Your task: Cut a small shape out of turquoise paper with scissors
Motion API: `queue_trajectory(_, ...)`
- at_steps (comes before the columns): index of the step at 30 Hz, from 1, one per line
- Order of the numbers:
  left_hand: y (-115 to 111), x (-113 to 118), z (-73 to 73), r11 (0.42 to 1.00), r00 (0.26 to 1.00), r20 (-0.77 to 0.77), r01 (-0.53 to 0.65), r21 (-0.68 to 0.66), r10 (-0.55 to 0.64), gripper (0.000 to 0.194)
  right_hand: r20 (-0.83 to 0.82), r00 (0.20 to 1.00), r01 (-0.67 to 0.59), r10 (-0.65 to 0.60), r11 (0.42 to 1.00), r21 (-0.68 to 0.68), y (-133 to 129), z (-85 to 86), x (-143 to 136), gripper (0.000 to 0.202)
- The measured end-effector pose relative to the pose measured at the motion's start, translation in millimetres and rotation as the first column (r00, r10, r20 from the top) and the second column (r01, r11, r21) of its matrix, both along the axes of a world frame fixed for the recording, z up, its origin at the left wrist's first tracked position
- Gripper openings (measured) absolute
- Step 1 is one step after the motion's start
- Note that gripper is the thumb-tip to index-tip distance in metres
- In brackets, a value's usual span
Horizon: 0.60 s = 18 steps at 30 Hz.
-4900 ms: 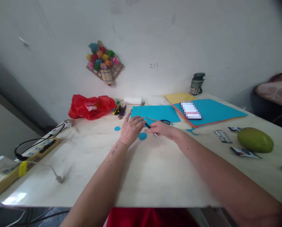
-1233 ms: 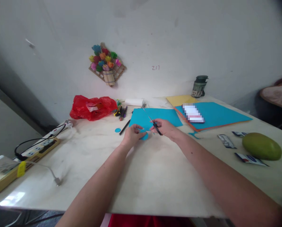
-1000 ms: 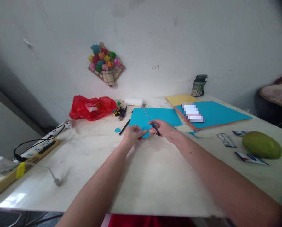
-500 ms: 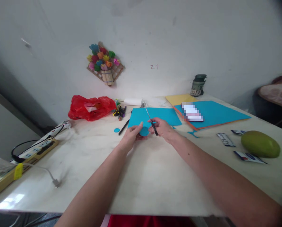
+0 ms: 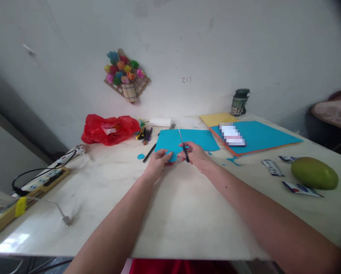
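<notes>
Your left hand (image 5: 156,163) pinches a rounded blue piece (image 5: 172,156) by its left side, thumb on top, just above the table (image 5: 164,213). Your right hand (image 5: 197,156) is wrapped around the black handles of the scissors (image 5: 184,149); the blades point up and away from you, beside the piece rather than across it. Whether the blades are fully closed is too small to tell.

Just left of your left hand lie a black pen (image 5: 149,153) and a small blue disc (image 5: 141,156), which looks finished. The piece you hold seems free of its sheet and nearly round; whether its edge still needs trimming, you can't judge from here. Beyond your hands, most of the blue sheet (image 5: 190,139) looks uncut. To the right, thin blue offcuts (image 5: 233,161) suggest cutting well under way. Farther right, a phone (image 5: 232,134) rests on stacked coloured sheets (image 5: 269,133).
</notes>
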<state>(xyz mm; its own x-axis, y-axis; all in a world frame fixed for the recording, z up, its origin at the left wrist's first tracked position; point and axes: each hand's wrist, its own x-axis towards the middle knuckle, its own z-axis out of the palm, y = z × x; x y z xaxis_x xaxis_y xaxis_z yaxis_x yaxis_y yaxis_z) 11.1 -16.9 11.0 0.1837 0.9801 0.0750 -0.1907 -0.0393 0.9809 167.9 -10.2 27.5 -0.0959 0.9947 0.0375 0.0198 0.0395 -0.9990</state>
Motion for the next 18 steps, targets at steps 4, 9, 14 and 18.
queue_trajectory(4,1.7,-1.2,-1.0,0.999,0.997,-0.075,0.03,-0.041,-0.033,0.034,0.015,1.0,0.005,-0.005,1.0,0.002,1.3,0.3,2.8,0.043)
queue_trajectory(9,2.6,-0.3,-1.6,0.996,0.991,-0.113,0.068,-0.062,-0.075,0.033,0.007,1.0,-0.004,0.004,1.0,0.006,0.2,3.5,4.3,0.041)
queue_trajectory(14,1.4,0.3,-0.1,0.991,0.985,-0.122,0.117,-0.073,-0.125,0.033,0.043,0.999,-0.005,0.004,1.0,0.011,0.8,4.9,7.5,0.042)
queue_trajectory(18,0.5,0.6,0.4,0.983,0.977,-0.125,0.163,-0.089,-0.173,0.034,0.058,0.996,-0.07,0.069,0.998,0.007,0.4,3.0,7.7,0.042)
